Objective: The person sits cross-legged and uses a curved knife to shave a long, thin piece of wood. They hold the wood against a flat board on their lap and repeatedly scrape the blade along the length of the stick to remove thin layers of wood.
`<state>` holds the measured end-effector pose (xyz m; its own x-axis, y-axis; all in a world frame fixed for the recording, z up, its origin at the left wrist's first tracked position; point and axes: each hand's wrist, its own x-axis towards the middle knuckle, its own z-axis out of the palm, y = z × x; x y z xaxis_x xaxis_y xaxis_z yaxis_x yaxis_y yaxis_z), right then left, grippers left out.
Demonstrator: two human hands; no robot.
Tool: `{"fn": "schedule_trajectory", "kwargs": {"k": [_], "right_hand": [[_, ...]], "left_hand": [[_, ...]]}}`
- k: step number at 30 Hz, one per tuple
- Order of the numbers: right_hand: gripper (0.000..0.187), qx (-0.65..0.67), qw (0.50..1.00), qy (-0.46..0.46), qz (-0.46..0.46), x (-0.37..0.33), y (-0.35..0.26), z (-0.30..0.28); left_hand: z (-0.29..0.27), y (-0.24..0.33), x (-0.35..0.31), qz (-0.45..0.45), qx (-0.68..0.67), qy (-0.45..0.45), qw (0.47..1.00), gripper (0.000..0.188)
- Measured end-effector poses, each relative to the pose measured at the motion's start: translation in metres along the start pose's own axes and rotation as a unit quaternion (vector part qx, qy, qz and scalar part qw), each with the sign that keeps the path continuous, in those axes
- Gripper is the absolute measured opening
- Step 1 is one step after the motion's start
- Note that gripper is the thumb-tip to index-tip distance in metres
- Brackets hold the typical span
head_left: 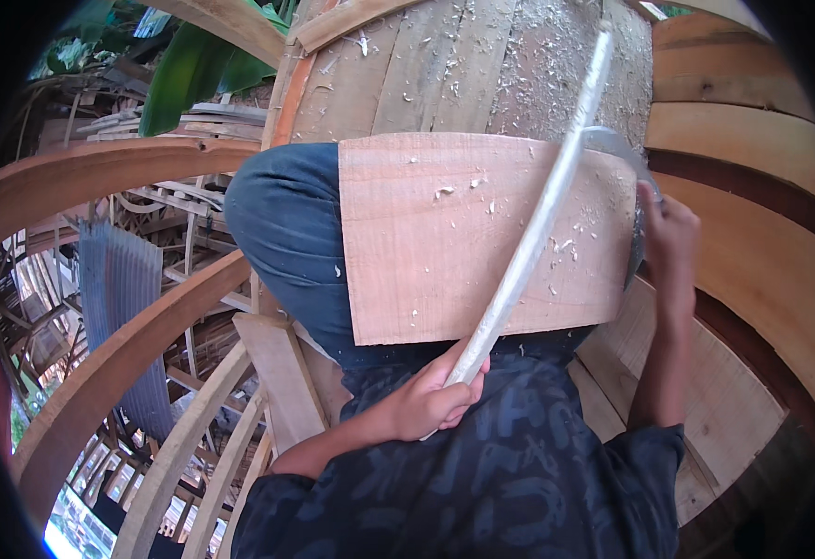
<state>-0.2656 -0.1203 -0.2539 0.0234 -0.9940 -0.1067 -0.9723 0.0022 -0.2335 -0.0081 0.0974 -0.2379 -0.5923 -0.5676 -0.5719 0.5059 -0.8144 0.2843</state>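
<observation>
A long pale rod [540,224], whitish and slightly bent, slants from my lap up and to the right. My left hand [440,399] is closed round its lower end, near my shirt. Under the rod, a wide flat wooden board [454,247] lies across my lap, with curled shavings scattered on it. At the board's right edge my right hand [670,224] is closed on a curved grey blade [615,146], which is smeared by motion. Its upper part meets or crosses the rod in view; whether they touch I cannot tell. The blade's handle is mostly hidden by the hand.
I sit inside a wooden frame with curved ribs [114,373] on the left and planked sides [733,140] on the right. Shavings litter the plank floor [426,70] ahead. A corrugated sheet [128,321] and loose timber stand beyond the left ribs, below a green leaf [184,79].
</observation>
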Motion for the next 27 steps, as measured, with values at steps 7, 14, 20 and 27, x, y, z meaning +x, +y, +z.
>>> {"fn": "schedule_trajectory", "kwargs": {"k": [7,14,20,27], "right_hand": [[0.049,0.027,0.962,-0.136,-0.236,-0.085,-0.053,-0.008],[0.052,-0.006,0.989,-0.034,-0.146,-0.038,-0.032,0.016],[0.048,0.028,0.985,-0.071,-0.154,-0.047,-0.027,-0.003],[0.055,0.022,0.971,-0.066,-0.228,-0.058,-0.032,0.013]], "left_hand": [[-0.001,0.014,0.003,0.038,0.123,0.067,0.989,0.027],[-0.002,0.012,-0.001,0.01,0.14,0.06,0.988,0.027],[0.001,0.009,0.0,0.032,0.196,0.087,0.976,0.03],[0.007,0.014,0.001,0.034,0.273,0.117,0.954,0.034]]}}
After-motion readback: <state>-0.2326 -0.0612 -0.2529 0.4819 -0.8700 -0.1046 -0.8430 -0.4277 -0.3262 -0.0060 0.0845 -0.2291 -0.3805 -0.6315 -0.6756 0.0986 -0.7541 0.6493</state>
